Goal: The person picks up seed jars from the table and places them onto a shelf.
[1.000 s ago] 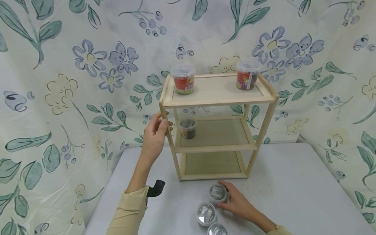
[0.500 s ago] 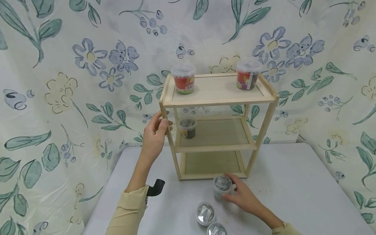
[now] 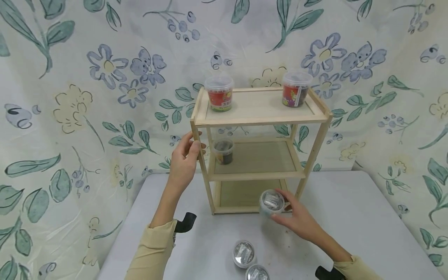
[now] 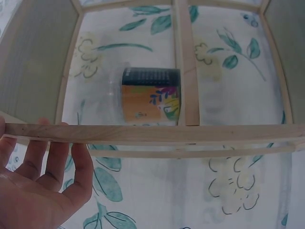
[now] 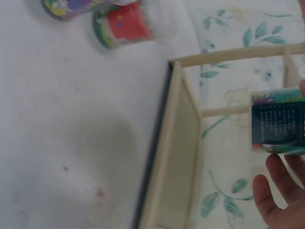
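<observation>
My left hand (image 3: 183, 161) grips the front left post of a three-tier wooden shelf (image 3: 259, 177); its fingers curl behind the post in the left wrist view. With my right hand (image 3: 299, 221) I hold a small clear plastic tub (image 3: 273, 201) by its side, raised in front of the bottom tier. The right wrist view shows the dark printed label of this held tub (image 5: 279, 121). Another tub (image 3: 224, 152) stands at the left of the middle tier. On the top tier are a red-labelled tub (image 3: 220, 96) at left and a similar tub (image 3: 295, 91) at right.
Two more lidded tubs, one farther back (image 3: 244, 254) and one nearer (image 3: 257, 273), stand close together on the white table (image 3: 350, 221) before the shelf. A floral curtain (image 3: 115, 109) hangs behind and beside the table.
My right hand has lifted the tub from beside the other two and carried it forward and slightly right, to the shelf's front. The left hand keeps its grip on the post.
</observation>
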`<state>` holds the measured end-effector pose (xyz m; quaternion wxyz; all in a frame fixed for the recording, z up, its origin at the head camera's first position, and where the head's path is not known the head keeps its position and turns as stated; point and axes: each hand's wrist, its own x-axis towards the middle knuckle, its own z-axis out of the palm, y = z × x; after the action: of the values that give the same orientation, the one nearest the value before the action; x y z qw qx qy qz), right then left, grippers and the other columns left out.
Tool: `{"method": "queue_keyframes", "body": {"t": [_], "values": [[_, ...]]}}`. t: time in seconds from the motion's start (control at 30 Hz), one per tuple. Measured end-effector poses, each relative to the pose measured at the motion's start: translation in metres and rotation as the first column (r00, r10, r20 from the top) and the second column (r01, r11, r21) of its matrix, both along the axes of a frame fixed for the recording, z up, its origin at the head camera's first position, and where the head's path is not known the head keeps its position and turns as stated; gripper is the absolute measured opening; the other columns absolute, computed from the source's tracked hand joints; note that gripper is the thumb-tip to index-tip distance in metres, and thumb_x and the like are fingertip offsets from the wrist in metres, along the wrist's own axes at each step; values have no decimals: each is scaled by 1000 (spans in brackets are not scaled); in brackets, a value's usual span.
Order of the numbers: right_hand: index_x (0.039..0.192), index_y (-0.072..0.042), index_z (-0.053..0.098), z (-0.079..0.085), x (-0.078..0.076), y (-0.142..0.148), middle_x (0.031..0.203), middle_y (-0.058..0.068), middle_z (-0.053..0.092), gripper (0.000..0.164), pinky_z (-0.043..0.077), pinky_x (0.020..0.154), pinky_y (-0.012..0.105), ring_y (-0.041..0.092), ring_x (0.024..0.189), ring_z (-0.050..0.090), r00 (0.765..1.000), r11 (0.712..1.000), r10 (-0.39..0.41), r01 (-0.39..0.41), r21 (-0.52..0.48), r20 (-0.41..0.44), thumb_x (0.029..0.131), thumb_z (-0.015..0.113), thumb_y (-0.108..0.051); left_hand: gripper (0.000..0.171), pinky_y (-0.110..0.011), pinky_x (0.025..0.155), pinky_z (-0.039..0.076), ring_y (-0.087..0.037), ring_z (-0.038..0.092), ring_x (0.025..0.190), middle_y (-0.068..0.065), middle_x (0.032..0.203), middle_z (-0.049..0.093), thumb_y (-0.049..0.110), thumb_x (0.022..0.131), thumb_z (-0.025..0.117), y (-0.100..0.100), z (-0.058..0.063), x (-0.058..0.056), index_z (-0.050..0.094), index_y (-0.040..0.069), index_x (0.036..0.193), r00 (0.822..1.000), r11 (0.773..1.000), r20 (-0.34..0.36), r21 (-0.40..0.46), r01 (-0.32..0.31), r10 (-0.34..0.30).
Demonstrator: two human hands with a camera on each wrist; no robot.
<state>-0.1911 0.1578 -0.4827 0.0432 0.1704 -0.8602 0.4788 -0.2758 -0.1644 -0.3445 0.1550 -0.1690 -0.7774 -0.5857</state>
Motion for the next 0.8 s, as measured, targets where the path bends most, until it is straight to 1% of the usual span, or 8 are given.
{"method": "queue_keyframes", "body": {"t": [0.1, 0.17, 0.33, 0.43, 0.53, 0.6, 0.7, 0.8], "values": [[147, -9, 40, 16, -3, 6, 131, 9, 56, 73, 50, 84, 33, 14, 108, 53, 998, 1000, 12, -12, 5, -54, 86, 77, -20, 39, -44, 90, 49, -31, 61, 98, -21, 107, 60, 28, 106, 44, 1, 0, 0, 50, 11, 140, 1000, 1000, 7, 5, 2, -2], [148, -8, 40, 26, -5, 10, 131, 10, 56, 73, 51, 83, 34, 12, 107, 52, 994, 1000, 16, -15, 11, -107, 86, 77, -16, 38, -44, 90, 49, -31, 61, 97, -20, 106, 60, 28, 106, 45, 1, 0, 0, 50, 10, 139, 1000, 1000, 7, 7, 7, -7], [149, -6, 39, 51, -13, 20, 129, 11, 56, 75, 50, 82, 32, 7, 104, 50, 980, 999, -11, 17, 27, -200, 85, 77, -10, 38, -46, 91, 49, -32, 62, 98, -19, 105, 60, 28, 106, 45, 1, 0, 0, 50, 12, 140, 1000, 1000, 4, 4, 9, -9], [149, -5, 38, 63, -20, 23, 129, 12, 55, 75, 49, 82, 28, 9, 103, 50, 978, 999, -37, 42, 21, -204, 85, 77, -9, 38, -46, 91, 49, -32, 62, 99, -18, 105, 61, 28, 106, 45, 1, 0, -1, 50, 13, 140, 1000, 1000, -3, 3, 7, -7], [150, -3, 35, 71, -26, 24, 132, 14, 52, 75, 49, 83, 25, 15, 105, 50, 980, 998, -59, 63, 15, -192, 87, 74, -11, 38, -46, 91, 49, -32, 62, 98, -19, 105, 61, 28, 106, 45, 1, 0, -1, 51, 13, 140, 1000, 1000, -15, 4, 6, -6], [151, -3, 33, 75, -30, 23, 135, 16, 50, 75, 49, 83, 24, 19, 108, 50, 981, 997, -77, 80, 9, -179, 89, 73, -13, 38, -45, 90, 49, -31, 63, 98, -19, 105, 61, 29, 106, 45, 0, 0, -2, 51, 14, 141, 1000, 1000, -19, -1, 6, -6], [152, -4, 31, 77, -35, 21, 136, 18, 49, 75, 50, 83, 25, 24, 113, 51, 980, 994, -110, 109, -12, -165, 90, 72, -15, 38, -45, 89, 50, -30, 63, 98, -20, 105, 60, 28, 106, 45, 0, -1, -2, 51, 14, 141, 1000, 1000, -24, -6, 5, -5], [153, -7, 31, 78, -38, 18, 132, 18, 51, 74, 50, 80, 21, 27, 112, 52, 979, 990, -135, 130, -47, -155, 91, 72, -17, 38, -46, 90, 49, -31, 62, 99, -21, 106, 60, 27, 106, 44, -1, 0, 0, 50, 13, 142, 1000, 1000, -19, -8, 4, -4]]}}
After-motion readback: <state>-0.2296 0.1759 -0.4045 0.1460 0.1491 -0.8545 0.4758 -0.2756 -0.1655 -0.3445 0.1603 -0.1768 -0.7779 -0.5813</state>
